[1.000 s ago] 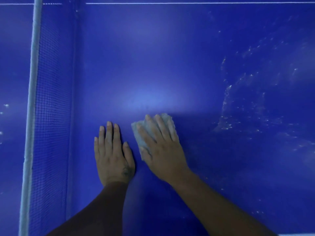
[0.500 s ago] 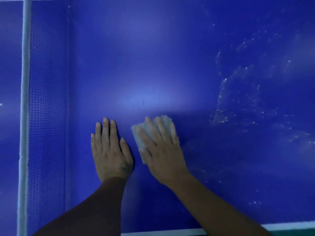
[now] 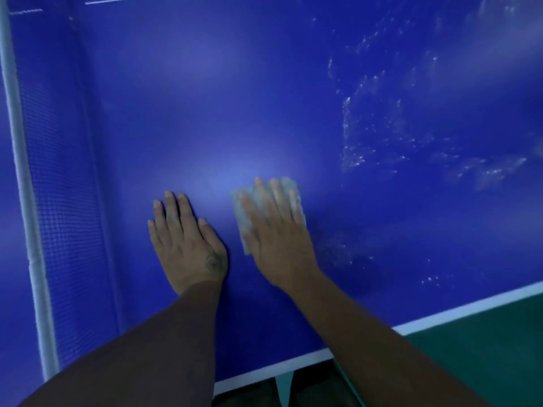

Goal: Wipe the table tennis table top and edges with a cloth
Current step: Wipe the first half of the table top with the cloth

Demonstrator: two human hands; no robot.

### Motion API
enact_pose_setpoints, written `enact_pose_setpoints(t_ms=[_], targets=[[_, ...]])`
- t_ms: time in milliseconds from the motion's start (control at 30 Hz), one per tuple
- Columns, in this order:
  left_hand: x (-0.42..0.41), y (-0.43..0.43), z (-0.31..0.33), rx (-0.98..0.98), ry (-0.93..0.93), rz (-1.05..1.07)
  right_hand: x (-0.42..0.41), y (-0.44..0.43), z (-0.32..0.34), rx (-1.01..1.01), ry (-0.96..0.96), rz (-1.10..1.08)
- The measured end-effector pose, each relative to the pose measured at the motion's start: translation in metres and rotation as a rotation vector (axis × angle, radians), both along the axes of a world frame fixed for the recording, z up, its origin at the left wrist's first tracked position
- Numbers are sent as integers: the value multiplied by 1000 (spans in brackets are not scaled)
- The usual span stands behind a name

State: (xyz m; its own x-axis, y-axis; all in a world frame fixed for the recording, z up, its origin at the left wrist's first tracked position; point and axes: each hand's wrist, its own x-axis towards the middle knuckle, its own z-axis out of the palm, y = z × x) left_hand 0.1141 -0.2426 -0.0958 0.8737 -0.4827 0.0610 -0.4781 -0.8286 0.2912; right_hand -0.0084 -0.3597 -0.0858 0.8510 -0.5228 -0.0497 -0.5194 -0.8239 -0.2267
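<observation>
Change: right hand and cloth shifted toward 3 o'clock — gap to left hand wider.
Right hand: straight fingers pressing cloth onto table.
Left hand: flat on table, fingers together.

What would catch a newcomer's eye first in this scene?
The deep blue table top fills the view. Near its middle the right hand presses a pale cloth flat, and the left hand rests bare beside it. To the right, whitish specks and smears glint on the surface, and the net runs along the left side.
</observation>
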Motion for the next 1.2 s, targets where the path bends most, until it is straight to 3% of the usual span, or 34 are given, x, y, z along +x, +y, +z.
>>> enact_pose_setpoints(t_ms=[67,167,333,433,500,600,667,800,900,967,1067,1133,1200], targets=[[0,0,1,-9,4,-4,-33,15,-1,-20,-38,49],[0,1,1,-10,2,-3,-47,-29,-1,-167,-14,78],[0,1,1,-28,-16,6,-26,-101,12,-73,84,-283],[0,2,0,-16,-2,1,-24,-33,5,-140,-12,-61],[1,2,0,2,6,1,-44,17,2,-78,-21,70],[0,2,-1,2,-10,-2,-70,17,0,-72,-8,127],[0,2,0,4,-28,-1,-71,-21,0,-157,-10,30],[-1,2,0,8,-33,5,-49,-78,10,-96,64,-332],[-2,2,1,16,-23,4,-45,-22,1,-161,0,-52],[-1,2,1,30,-23,3,-68,29,-2,-79,2,142],[-1,1,0,41,-33,1,-106,32,-1,-16,48,227],[-1,1,0,52,-30,7,-106,-5,-2,-87,60,157],[-2,1,2,59,-23,4,-95,-50,3,-121,83,-72]])
